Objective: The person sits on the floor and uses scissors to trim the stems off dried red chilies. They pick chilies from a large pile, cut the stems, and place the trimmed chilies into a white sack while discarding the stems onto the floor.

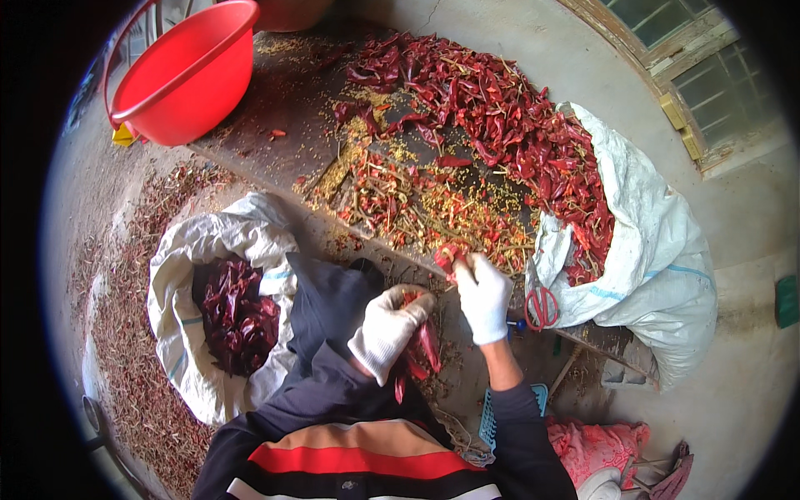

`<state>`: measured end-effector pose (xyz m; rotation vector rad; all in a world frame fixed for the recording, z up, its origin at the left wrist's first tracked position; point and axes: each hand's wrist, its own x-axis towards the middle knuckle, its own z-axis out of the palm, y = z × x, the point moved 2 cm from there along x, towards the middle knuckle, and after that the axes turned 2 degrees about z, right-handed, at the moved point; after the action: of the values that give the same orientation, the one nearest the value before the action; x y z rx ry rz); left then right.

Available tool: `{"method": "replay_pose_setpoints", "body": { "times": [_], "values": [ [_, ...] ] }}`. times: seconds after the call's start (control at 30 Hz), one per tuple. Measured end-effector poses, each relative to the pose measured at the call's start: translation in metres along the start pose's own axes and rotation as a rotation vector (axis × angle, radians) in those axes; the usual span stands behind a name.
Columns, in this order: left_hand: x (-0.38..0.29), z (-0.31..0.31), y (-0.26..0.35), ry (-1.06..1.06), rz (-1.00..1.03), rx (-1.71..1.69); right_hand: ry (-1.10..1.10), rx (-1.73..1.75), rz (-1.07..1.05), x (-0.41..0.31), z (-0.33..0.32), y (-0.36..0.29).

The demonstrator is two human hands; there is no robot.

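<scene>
My left hand (394,328), in a white knit glove, is closed around several dried red chili peppers (420,356) that hang below it. My right hand (484,299), also gloved, pinches a red piece of chili (449,256) at its fingertips, over the table's near edge. Behind it lie chili stems, scraps and yellow seeds (431,215). A large heap of dried red chilies (500,112) runs along the back into the mouth of a white woven sack (650,212) on the right. Red-handled scissors (541,309) rest by that sack.
An open woven sack (172,275) holding dark red chilies (240,319) stands at the left. A red plastic basin (187,75) sits on the table's far left. Stems litter the floor (125,350). A blue plastic basket (489,420) and pink cloth (594,447) are low at the right.
</scene>
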<state>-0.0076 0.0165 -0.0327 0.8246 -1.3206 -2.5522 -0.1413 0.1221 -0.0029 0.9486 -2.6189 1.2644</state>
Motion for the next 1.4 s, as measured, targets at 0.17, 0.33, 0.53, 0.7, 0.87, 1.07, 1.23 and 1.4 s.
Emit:
{"method": "replay_pose_setpoints", "body": {
  "times": [0.17, 0.33, 0.53, 0.7, 0.87, 1.07, 1.23, 1.4],
  "values": [
    [-0.004, -0.001, -0.002, -0.06, 0.078, -0.121, -0.001, -0.148, -0.236, -0.05, -0.001, -0.026],
    [-0.008, -0.007, -0.005, -0.135, 0.083, -0.144, -0.118, -0.213, -0.324, -0.067, -0.005, -0.041],
    [-0.014, -0.012, -0.004, -0.219, 0.105, -0.186, -0.332, -0.067, -0.428, -0.063, -0.018, -0.048],
    [-0.023, -0.005, 0.012, -0.256, -0.014, -0.023, -0.443, 0.222, -0.29, -0.058, -0.033, -0.036],
    [-0.022, -0.003, 0.016, -0.277, -0.048, 0.01, -0.449, 0.136, -0.345, -0.052, -0.037, -0.029],
    [-0.017, -0.001, 0.015, -0.242, -0.041, 0.055, -0.42, 0.264, -0.187, -0.036, -0.04, -0.026],
    [-0.009, -0.007, -0.001, -0.301, 0.042, 0.159, -0.38, 0.084, -0.401, -0.035, -0.023, -0.037],
    [-0.01, -0.01, -0.001, -0.329, 0.019, 0.142, -0.197, -0.125, -0.551, -0.04, -0.018, -0.049]
  ]
}}
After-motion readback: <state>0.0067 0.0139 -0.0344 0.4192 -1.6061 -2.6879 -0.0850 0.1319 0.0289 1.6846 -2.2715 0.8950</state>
